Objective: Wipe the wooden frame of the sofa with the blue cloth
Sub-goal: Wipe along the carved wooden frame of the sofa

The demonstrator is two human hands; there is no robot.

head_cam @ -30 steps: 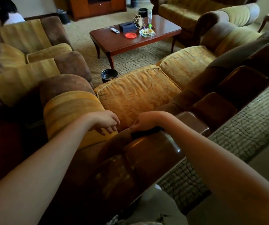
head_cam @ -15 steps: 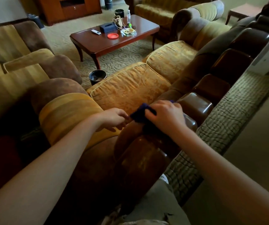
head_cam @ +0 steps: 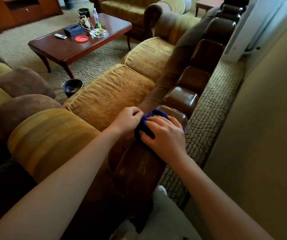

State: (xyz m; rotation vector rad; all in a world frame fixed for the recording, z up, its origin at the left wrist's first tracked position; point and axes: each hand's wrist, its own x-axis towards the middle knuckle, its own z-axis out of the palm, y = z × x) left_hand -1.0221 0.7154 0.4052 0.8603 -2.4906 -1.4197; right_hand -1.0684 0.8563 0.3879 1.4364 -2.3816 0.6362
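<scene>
1. The right hand (head_cam: 165, 134) lies palm-down on the blue cloth (head_cam: 154, 116), fingers spread and bent over it, pressing it onto the top rail of the sofa's wooden frame (head_cam: 180, 99).
2. The cloth sits bunched at the near end of the rail, on the first of its rounded glossy brown blocks, just where the rail meets the armrest (head_cam: 52, 139).
3. The left hand (head_cam: 128, 118) touches the cloth's left edge with its fingers curled in; whether they pinch the fabric I cannot tell.
4. Both forearms reach in from the bottom of the view, bare.
5. The sofa has 2 gold patterned seat cushions (head_cam: 111, 96) below the rail, well apart from the cloth.
6. Behind the rail a patterned carpet strip (head_cam: 213, 104) runs along a beige wall (head_cam: 264, 118).
7. A dark wooden coffee table (head_cam: 90, 49) stands in front of the sofa, carrying a red lid (head_cam: 81, 38), a remote (head_cam: 60, 36) and a dark tissue box (head_cam: 73, 29).
8. A small black bin (head_cam: 72, 87) stands on the floor between the table and the sofa.
</scene>
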